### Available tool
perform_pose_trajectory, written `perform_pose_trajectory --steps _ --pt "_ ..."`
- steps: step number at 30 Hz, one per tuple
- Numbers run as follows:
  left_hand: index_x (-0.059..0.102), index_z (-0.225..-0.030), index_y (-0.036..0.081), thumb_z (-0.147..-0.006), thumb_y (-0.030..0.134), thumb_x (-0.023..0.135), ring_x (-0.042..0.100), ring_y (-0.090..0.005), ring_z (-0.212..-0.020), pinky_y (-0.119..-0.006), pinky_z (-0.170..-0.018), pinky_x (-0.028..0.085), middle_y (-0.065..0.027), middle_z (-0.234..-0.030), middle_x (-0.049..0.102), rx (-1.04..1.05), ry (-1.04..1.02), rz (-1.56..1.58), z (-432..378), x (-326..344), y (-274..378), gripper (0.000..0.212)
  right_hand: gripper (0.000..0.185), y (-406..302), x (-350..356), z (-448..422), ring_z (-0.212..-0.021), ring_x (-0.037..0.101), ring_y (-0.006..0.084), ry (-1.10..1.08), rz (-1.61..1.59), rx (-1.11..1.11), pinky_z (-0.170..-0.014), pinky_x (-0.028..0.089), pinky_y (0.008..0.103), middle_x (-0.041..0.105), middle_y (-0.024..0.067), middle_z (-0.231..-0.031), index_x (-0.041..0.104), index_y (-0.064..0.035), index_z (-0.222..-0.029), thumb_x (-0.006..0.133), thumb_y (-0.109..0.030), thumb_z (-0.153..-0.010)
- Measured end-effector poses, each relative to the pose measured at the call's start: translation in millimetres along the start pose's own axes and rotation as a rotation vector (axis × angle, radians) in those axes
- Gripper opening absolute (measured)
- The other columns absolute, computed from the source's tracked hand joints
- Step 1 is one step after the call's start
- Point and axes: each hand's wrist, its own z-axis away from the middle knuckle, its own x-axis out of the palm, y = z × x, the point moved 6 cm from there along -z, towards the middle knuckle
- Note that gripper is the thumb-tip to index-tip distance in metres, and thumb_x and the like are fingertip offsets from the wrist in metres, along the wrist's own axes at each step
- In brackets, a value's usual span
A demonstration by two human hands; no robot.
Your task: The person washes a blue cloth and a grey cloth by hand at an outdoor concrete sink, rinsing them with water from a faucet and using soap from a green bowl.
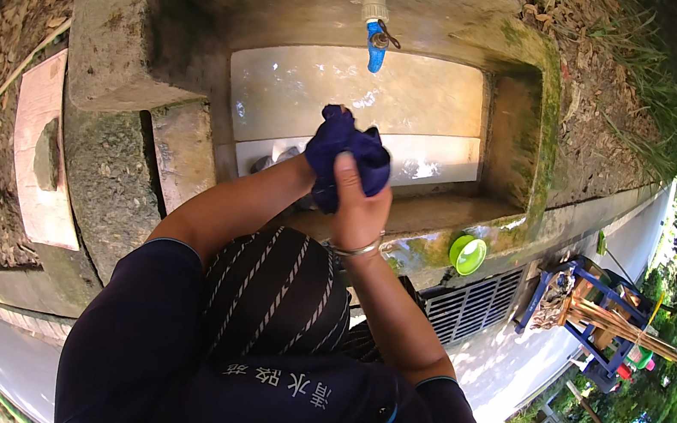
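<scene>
Dark blue cloth (368, 160) is bunched between my hands over a concrete wash basin (511, 138). My right hand (358, 208), with a metal band at its wrist, grips the cloth with the thumb on top. The cloth covers most of my left hand (311, 165); only the wrist shows plainly, so its fingers cannot be made out. Beyond the hands, a tap with a blue spout (375, 48) juts from the basin's far wall. No stream of water shows under it. A grey item (285, 155) in the basin lies partly hidden behind my left wrist.
A green bowl (467, 255) stands on the basin's near rim at the right. Beside the basin are a metal drain grate (474, 305) and a blue cart (597, 313) loaded with sticks and boards. At the left, a stone (48, 154) rests on a flat pale board (43, 98).
</scene>
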Motion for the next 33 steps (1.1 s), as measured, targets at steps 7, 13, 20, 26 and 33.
perform_pose_trajectory --steps 7,13,20,26,33 --pt "0.054 -0.085 0.008 -0.078 0.043 0.041 0.055 -0.0207 -0.078 -0.034 -0.075 0.044 -0.0061 -0.085 0.058 0.082 0.441 0.015 -15.8 -25.6 -6.8 0.038 0.041 -2.0 -17.0 -60.0 -0.078 0.048 0.0360 -0.038 1.032 -0.671 -0.066 0.042 0.0385 0.048 0.0159 -0.086 0.044 -0.0018 -0.094 0.058 -0.001 -0.056" --pt "0.055 -0.081 0.010 -0.080 0.033 0.037 0.055 -0.0190 -0.077 -0.033 -0.075 0.043 -0.0052 -0.081 0.058 0.005 0.581 0.076 -10.1 -3.6 0.4 0.029 0.046 4.3 -40.5 -62.7 -0.079 0.048 0.0350 0.080 0.997 -0.632 -0.064 0.043 0.0386 0.047 0.0165 -0.087 0.045 -0.0034 -0.095 0.062 -0.005 -0.053" --pt "0.055 -0.078 0.012 -0.079 0.033 0.039 0.056 -0.0199 -0.072 -0.034 -0.068 0.046 -0.0057 -0.079 0.058 -0.127 0.585 -0.016 -1.8 -12.3 -10.2 0.026 0.037 24.2 -42.2 -84.8 -0.078 0.050 0.0326 0.100 1.117 -0.501 -0.065 0.043 0.0375 0.047 0.0142 -0.087 0.047 -0.0075 -0.088 0.063 -0.006 -0.054" --pt "0.045 -0.108 0.007 -0.078 0.050 0.034 0.047 -0.0262 -0.099 -0.045 -0.084 0.037 -0.0102 -0.108 0.049 -0.123 0.308 -0.021 -1.0 14.8 1.7 0.054 0.023 38.8 -114.8 -125.9 -0.057 0.043 0.0087 0.352 0.402 -0.141 -0.052 0.039 0.0243 0.051 0.0021 -0.062 0.050 0.0012 -0.079 0.060 -0.017 -0.069" --pt "0.049 -0.088 0.008 -0.069 0.059 0.041 0.045 -0.0252 -0.086 -0.041 -0.075 0.036 -0.0090 -0.088 0.050 -0.200 0.484 -0.176 19.0 -11.1 10.0 0.056 0.024 21.9 -10.9 -31.1 -0.066 0.051 0.0169 -0.044 0.488 -0.163 -0.061 0.042 0.0288 0.053 0.0079 -0.071 0.053 -0.0039 -0.083 0.061 -0.012 -0.062"
